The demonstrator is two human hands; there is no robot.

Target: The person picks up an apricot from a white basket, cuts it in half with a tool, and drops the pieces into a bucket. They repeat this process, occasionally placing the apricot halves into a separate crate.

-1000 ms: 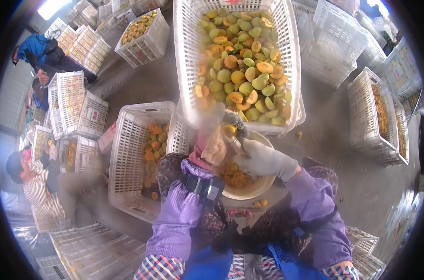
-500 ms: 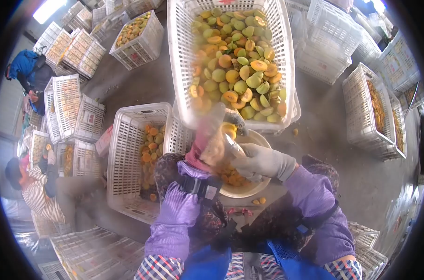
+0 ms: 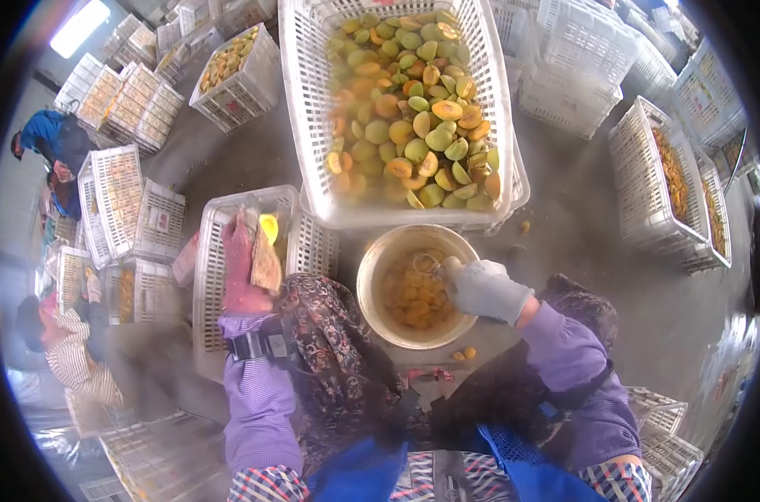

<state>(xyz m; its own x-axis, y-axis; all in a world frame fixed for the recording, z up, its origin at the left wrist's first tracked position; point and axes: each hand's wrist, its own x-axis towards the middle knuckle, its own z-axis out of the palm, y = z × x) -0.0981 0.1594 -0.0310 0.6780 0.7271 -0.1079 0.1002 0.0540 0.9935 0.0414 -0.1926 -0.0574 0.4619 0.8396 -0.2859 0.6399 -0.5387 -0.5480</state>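
My left hand (image 3: 250,263), in a pink glove with a tan palm patch, is over the left white crate (image 3: 206,309). A bright yellow peach half (image 3: 268,227) is at its fingertips. My right hand (image 3: 490,291), in a grey glove, is closed on a pitting tool whose thin metal loop (image 3: 427,263) shows; its handle is hidden by the fingers. That loop hangs over a pale round bucket (image 3: 365,293) holding wet orange-brown pieces (image 3: 417,301). Beyond the bucket, a large white crate (image 3: 300,109) holds many green and orange peach halves (image 3: 413,117).
Two small yellow-orange pieces (image 3: 464,354) lie on the floor near the bucket. Filled crates (image 3: 652,197) stand to the right, with stacked crates (image 3: 576,63) behind. At the left, a person in a striped top (image 3: 79,356) sits by more crates, and another in blue (image 3: 45,130) bends farther back.
My left hand has moved left from above the bucket to the left crate, carrying the yellow peach half. My right hand has tilted the tool's loop down over the bucket.
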